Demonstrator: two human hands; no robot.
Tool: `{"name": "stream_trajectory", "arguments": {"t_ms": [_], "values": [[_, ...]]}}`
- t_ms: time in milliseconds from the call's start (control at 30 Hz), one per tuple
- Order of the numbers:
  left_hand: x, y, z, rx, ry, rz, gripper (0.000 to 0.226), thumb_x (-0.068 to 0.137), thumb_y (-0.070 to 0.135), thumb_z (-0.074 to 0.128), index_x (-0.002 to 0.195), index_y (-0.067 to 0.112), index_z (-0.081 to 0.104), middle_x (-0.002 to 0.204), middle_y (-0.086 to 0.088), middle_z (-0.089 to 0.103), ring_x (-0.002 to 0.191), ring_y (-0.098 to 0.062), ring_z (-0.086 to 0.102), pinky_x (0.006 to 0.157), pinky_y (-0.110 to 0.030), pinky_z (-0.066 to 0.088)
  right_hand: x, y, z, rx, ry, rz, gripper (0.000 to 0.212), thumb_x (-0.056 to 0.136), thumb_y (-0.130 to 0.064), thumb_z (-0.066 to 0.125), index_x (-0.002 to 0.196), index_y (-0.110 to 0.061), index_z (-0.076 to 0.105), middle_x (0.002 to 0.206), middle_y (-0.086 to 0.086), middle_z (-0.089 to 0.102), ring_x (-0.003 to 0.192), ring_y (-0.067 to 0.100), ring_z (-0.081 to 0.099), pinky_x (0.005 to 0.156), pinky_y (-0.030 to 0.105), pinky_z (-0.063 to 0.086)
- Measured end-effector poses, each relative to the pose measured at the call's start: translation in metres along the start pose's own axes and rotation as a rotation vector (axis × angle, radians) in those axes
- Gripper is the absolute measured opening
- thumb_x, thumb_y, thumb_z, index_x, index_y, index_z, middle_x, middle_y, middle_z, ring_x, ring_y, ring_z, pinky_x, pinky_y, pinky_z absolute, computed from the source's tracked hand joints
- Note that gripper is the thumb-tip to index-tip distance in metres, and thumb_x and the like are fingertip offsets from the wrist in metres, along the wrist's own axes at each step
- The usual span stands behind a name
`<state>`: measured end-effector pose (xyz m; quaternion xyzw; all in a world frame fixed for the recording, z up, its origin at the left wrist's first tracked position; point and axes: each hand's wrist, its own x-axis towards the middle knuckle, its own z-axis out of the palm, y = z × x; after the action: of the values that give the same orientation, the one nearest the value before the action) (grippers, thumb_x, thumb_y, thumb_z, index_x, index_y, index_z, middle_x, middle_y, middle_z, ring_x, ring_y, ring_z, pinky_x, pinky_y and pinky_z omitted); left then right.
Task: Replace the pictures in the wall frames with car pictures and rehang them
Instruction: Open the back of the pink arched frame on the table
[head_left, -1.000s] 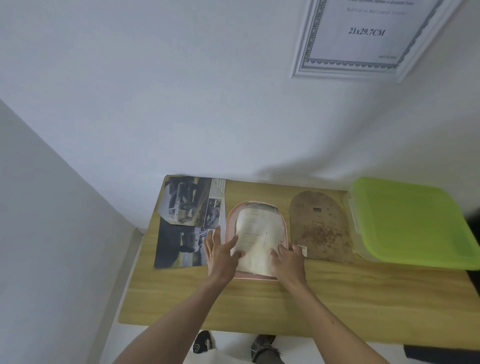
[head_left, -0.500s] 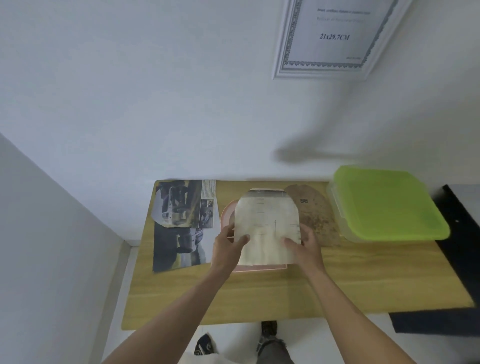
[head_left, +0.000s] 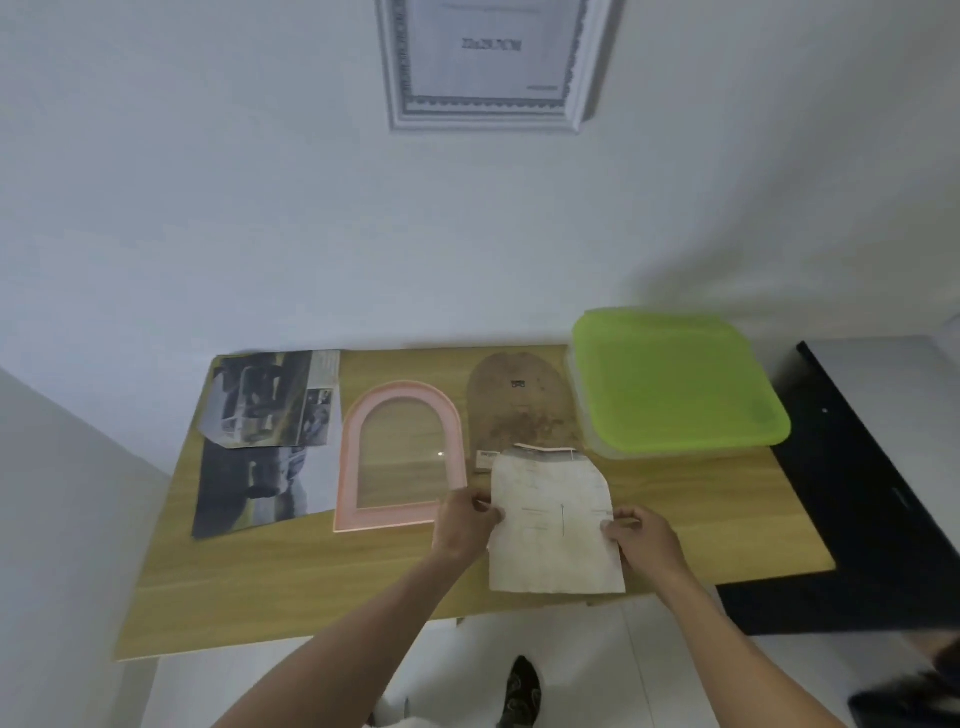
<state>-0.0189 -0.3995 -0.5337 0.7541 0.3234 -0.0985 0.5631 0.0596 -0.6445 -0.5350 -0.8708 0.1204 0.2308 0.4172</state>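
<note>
Both hands have lifted the pale arched sheet (head_left: 553, 525) off the pink arched frame (head_left: 400, 457) and carried it right and nearer, over the bench's near edge. The left hand (head_left: 464, 522) and right hand (head_left: 641, 535) now pinch its side edges. The frame's opening now shows bare.

Left hand (head_left: 464, 522) and right hand (head_left: 640, 535) pinch a pale paper (head_left: 553, 525) by its sides; the pink arched frame (head_left: 400, 457) lies at its ten o'clock, car pictures (head_left: 267, 436) beyond at nine
</note>
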Motion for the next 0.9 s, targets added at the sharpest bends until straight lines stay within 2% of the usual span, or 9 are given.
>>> {"name": "stream_trajectory", "arguments": {"t_ms": [67,200,300,433,500,600,700,767,900], "values": [[-0.003,0.005,0.033,0.038,-0.021,-0.012,0.012,0.08,0.013,0.071,0.092,0.011,0.072,0.081,-0.005,0.072,0.068,-0.023,0.072,0.063,-0.042,0.061,0.008,0.021,-0.025,-0.034,-0.002,0.025,0.007,0.086,-0.018,0.071,0.094,-0.019,0.069,0.094,-0.002,0.073,0.082,0.015,0.068,0.074,0.033,0.056],[-0.005,0.017,0.09,0.073,-0.051,-0.049,0.015,0.081,0.01,0.071,0.095,0.01,0.07,0.082,-0.007,0.072,0.068,-0.023,0.072,0.065,-0.041,0.062,0.027,0.051,-0.064,-0.067,0.018,0.048,0.008,0.086,-0.018,0.069,0.093,-0.02,0.068,0.095,-0.002,0.072,0.085,0.019,0.068,0.081,0.045,0.059],[0.004,0.023,0.124,0.114,-0.067,-0.056,0.024,0.075,0.01,0.07,0.1,0.009,0.071,0.083,-0.006,0.073,0.074,-0.024,0.072,0.069,-0.043,0.061,0.04,0.063,-0.087,-0.116,0.063,0.025,0.014,0.088,-0.019,0.067,0.102,-0.018,0.066,0.104,-0.001,0.069,0.091,0.019,0.064,0.083,0.04,0.056],[0.007,0.037,0.156,0.195,-0.055,-0.031,0.029,0.07,0.007,0.066,0.098,0.006,0.068,0.086,-0.008,0.071,0.08,-0.028,0.07,0.07,-0.044,0.06,0.053,0.071,-0.107,-0.237,0.13,-0.028,0.024,0.093,-0.018,0.063,0.116,-0.015,0.061,0.114,0.004,0.066,0.091,0.018,0.056,0.073,0.03,0.043],[0.0,0.044,0.164,0.296,-0.027,0.027,0.029,0.073,0.008,0.064,0.102,0.004,0.064,0.099,-0.008,0.066,0.09,-0.03,0.065,0.072,-0.039,0.057,0.057,0.073,-0.11,-0.362,0.156,-0.066,0.03,0.095,-0.024,0.06,0.125,-0.016,0.056,0.121,0.008,0.059,0.098,0.023,0.057,0.074,0.032,0.044],[-0.008,0.043,0.171,0.524,-0.036,0.177,0.049,0.082,0.017,0.066,0.128,0.01,0.049,0.124,-0.006,0.045,0.109,-0.028,0.052,0.08,-0.039,0.053,0.057,0.077,-0.104,-0.514,0.153,-0.172,0.045,0.097,-0.036,0.055,0.138,-0.021,0.046,0.136,0.008,0.044,0.119,0.027,0.049,0.083,0.037,0.048],[-0.008,0.038,0.175,0.811,-0.142,0.406,0.064,0.089,0.026,0.064,0.144,0.012,0.035,0.151,-0.008,0.027,0.137,-0.028,0.03,0.1,-0.042,0.045,0.06,0.081,-0.096,-0.71,0.061,-0.335,0.051,0.094,-0.045,0.053,0.141,-0.028,0.043,0.146,0.007,0.038,0.129,0.029,0.041,0.093,0.041,0.048],[-0.007,0.036,0.177,0.908,-0.222,0.458,0.064,0.092,0.029,0.06,0.147,0.009,0.033,0.159,-0.01,0.017,0.145,-0.028,0.018,0.11,-0.042,0.035,0.063,0.082,-0.091,-0.808,0.03,-0.369,0.05,0.093,-0.047,0.053,0.14,-0.031,0.045,0.148,0.009,0.039,0.131,0.031,0.04,0.095,0.042,0.047],[-0.004,0.033,0.181,0.959,-0.242,0.462,0.057,0.093,0.027,0.058,0.143,0.006,0.04,0.161,-0.009,0.015,0.147,-0.026,0.015,0.112,-0.04,0.032,0.064,0.084,-0.088,-0.823,0.055,-0.376,0.049,0.091,-0.048,0.054,0.137,-0.032,0.049,0.148,0.01,0.039,0.131,0.031,0.04,0.095,0.041,0.045]]}}
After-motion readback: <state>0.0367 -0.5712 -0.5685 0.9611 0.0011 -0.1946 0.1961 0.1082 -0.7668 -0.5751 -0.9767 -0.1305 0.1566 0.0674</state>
